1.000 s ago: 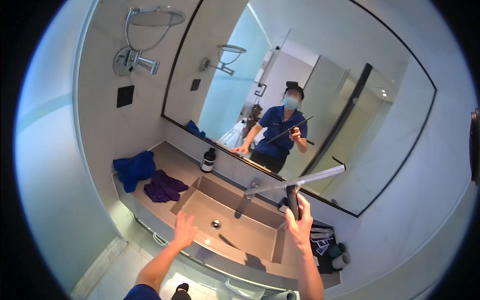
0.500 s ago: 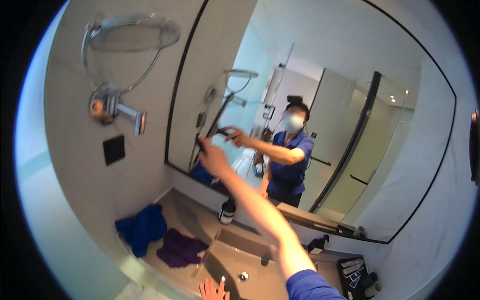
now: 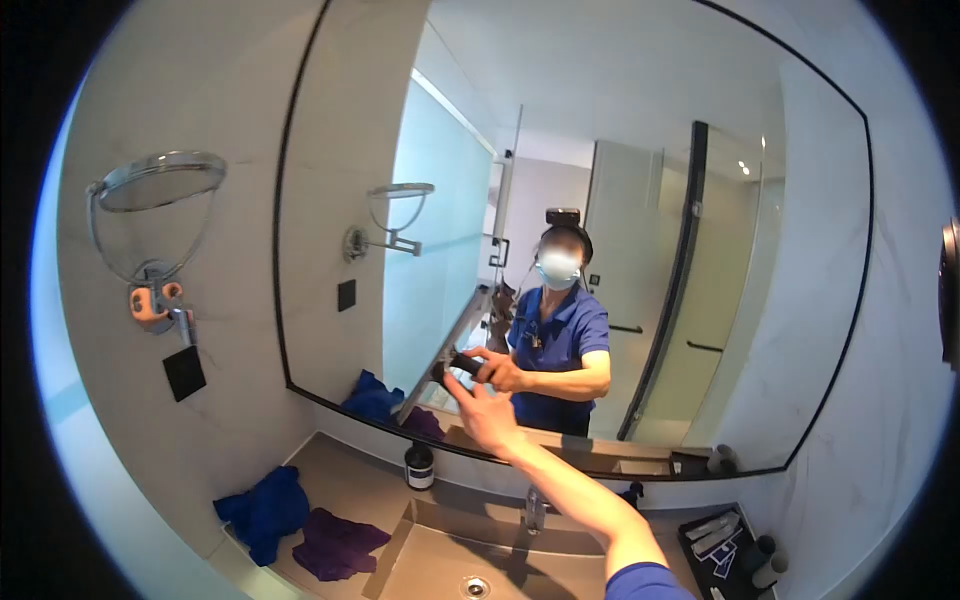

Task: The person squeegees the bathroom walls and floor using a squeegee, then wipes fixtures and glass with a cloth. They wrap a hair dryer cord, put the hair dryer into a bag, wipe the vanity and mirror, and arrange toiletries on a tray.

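My right hand clasps a long, black-handled metal squeegee at the lower left of a black-framed rectangular glass mirror, above the beige tabletop's rear edge. I judge wiping partway; finished and remaining areas cannot be distinguished.

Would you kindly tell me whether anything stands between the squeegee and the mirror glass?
Nothing visible does: the right hand holds the squeegee up at the mirror glass, lower left. The dark bottle, blue cloth and purple cloth sit below, on the countertop.
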Motion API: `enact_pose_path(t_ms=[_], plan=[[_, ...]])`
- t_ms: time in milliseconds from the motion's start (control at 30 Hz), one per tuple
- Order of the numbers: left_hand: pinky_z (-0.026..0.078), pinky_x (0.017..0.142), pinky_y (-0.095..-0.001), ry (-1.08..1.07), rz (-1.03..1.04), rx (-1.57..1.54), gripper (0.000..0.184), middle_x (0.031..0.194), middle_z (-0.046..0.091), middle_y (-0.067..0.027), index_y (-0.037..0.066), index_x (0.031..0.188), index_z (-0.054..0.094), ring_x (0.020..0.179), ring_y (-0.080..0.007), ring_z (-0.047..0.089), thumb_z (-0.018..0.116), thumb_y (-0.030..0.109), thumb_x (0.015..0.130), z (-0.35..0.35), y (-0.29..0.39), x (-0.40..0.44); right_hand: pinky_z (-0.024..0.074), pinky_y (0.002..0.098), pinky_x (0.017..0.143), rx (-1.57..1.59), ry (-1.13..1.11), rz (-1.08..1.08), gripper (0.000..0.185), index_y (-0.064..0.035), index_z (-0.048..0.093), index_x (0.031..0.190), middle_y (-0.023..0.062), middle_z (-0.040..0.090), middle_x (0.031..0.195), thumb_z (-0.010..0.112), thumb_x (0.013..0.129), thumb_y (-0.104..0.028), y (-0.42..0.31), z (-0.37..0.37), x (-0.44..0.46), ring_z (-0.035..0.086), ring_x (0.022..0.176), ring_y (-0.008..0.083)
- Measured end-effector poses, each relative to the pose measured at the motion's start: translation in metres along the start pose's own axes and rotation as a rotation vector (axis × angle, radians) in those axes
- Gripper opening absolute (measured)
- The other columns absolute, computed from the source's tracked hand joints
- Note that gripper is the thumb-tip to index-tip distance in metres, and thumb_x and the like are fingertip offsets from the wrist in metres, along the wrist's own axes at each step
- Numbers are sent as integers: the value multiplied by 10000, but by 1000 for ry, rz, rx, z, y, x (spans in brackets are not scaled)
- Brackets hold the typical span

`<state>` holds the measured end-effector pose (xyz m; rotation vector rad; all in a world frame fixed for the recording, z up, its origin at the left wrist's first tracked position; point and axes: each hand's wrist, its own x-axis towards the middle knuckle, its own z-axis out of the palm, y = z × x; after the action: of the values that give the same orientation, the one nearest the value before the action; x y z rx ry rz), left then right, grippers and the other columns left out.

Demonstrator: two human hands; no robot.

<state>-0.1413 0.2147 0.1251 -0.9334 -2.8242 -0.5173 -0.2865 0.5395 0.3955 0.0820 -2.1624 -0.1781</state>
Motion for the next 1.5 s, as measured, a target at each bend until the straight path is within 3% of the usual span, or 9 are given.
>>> enact_pose_path(t_ms=[133, 500, 800, 867, 967, 1200, 1233, 1367, 1500], plan=[[247, 1039, -585, 335, 134, -41, 518, 1249, 462, -311, 45, 1261, 502, 1234, -482, 362, 582, 313, 825, 52, -11, -22, 509, 377, 507, -24, -59, 160, 589, -210, 505, 1291, 106, 545, 798, 653, 730, -106, 56, -72, -91, 607, 592, 287], [304, 1013, -556, 115, 168, 187, 452, 1226, 483, -301, 33, 1213, 515, 1214, -481, 378, 493, 336, 878, 32, 16, -14, 508, 402, 756, -14, 324, 853, 513, -60, 431, 1304, 230, 609, 1042, 628, 831, -91, 162, -182, -429, 626, 913, 386], [167, 1078, -529, 29, 65, 195, 529, 1363, 362, -263, 80, 1313, 442, 1320, -415, 255, 360, 429, 923, 61, -3, -6, 489, 365, 793, 214, 416, 1143, 486, -78, 455, 1255, 184, 608, 1101, 634, 810, -155, 149, -192, -415, 628, 918, 296], [240, 1049, -504, 102, 158, 232, 490, 1316, 417, -256, 59, 1289, 463, 1264, -397, 345, 360, 390, 942, 64, -7, -5, 483, 369, 792, 323, 279, 1308, 480, -86, 467, 1246, 188, 622, 1048, 614, 798, -174, 130, -237, -389, 628, 924, 291], [351, 923, -528, 268, 458, 292, 382, 1198, 496, -231, 26, 1174, 505, 1112, -396, 454, 435, 294, 911, 48, 22, 7, 484, 395, 773, 304, 460, 935, 498, -97, 487, 1272, 150, 635, 1039, 626, 797, -157, 60, -268, -420, 632, 930, 290], [467, 786, -558, 629, 799, 463, 315, 1069, 576, -213, -24, 1071, 513, 929, -404, 574, 481, 249, 919, 23, 64, -25, 501, 302, 708, 584, -156, 1459, 424, -118, 598, 1193, 70, 674, 960, 671, 775, -111, -201, -464, -549, 649, 782, 203], [460, 846, -549, 702, 923, 1151, 442, 1116, 568, -253, -50, 1151, 494, 1036, -399, 573, 504, 327, 920, 41, 36, -17, 500, 312, 703, 506, -100, 1551, 425, -123, 607, 1184, 74, 674, 955, 684, 766, -133, -233, -489, -572, 645, 773, 210], [389, 938, -432, 184, 497, -427, 404, 1193, 528, -229, 8, 1229, 508, 1086, -326, 523, 361, 291, 980, 55, 160, -68, 507, 350, 759, -150, 80, 1981, 469, -113, 607, 1164, 111, 664, 937, 724, 715, -179, -342, -552, -689, 641, 831, 221], [469, 800, -320, -516, 549, -891, 278, 991, 580, -127, -42, 1098, 560, 898, -205, 574, 433, 170, 969, 81, 365, -220, 510, 313, 501, -278, 410, 2613, 457, -46, 603, 1124, 115, 648, 755, 735, 720, -213, -399, -628, -809, 619, 585, 167]])
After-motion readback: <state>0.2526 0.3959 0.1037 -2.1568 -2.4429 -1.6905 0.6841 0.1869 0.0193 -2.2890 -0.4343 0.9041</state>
